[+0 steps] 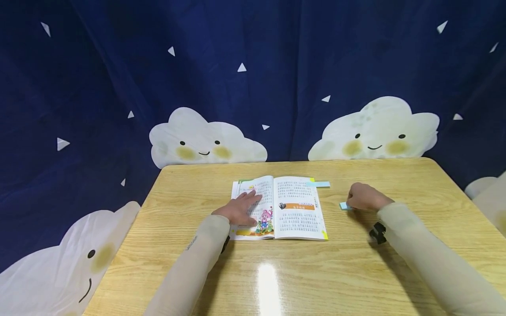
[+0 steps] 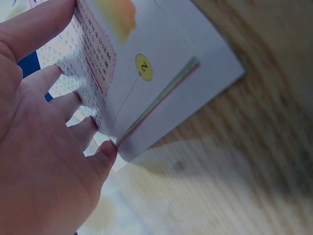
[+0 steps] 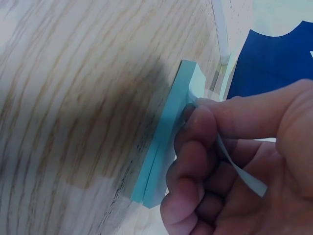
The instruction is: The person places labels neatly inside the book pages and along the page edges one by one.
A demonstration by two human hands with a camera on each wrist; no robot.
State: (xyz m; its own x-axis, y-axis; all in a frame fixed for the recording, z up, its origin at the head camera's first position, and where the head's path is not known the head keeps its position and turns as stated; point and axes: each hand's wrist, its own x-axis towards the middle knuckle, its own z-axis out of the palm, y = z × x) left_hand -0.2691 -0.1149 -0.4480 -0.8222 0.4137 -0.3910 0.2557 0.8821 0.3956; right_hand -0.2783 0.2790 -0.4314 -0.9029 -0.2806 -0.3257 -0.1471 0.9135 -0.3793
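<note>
An open book (image 1: 297, 188) with printed text and cartoon pictures lies on the table. My left hand (image 1: 239, 209) rests on its left page with the fingers spread, and in the left wrist view the page edges (image 2: 181, 83) lift a little near the little finger. From the right page's upper edge a pale blue sticky note (image 1: 322, 184) sticks out. To the right of the book is a small light blue sticky note pad (image 3: 168, 115). My right hand (image 1: 365, 197) pinches a thin sticky note (image 3: 249, 181) between thumb and index finger against this pad; the other fingers are curled.
The wooden table (image 1: 189, 272) reaches toward me, with a bright reflection in front of the book. Behind it hangs a dark blue curtain (image 1: 276, 79) printed with white triangles and smiling clouds (image 1: 205, 140).
</note>
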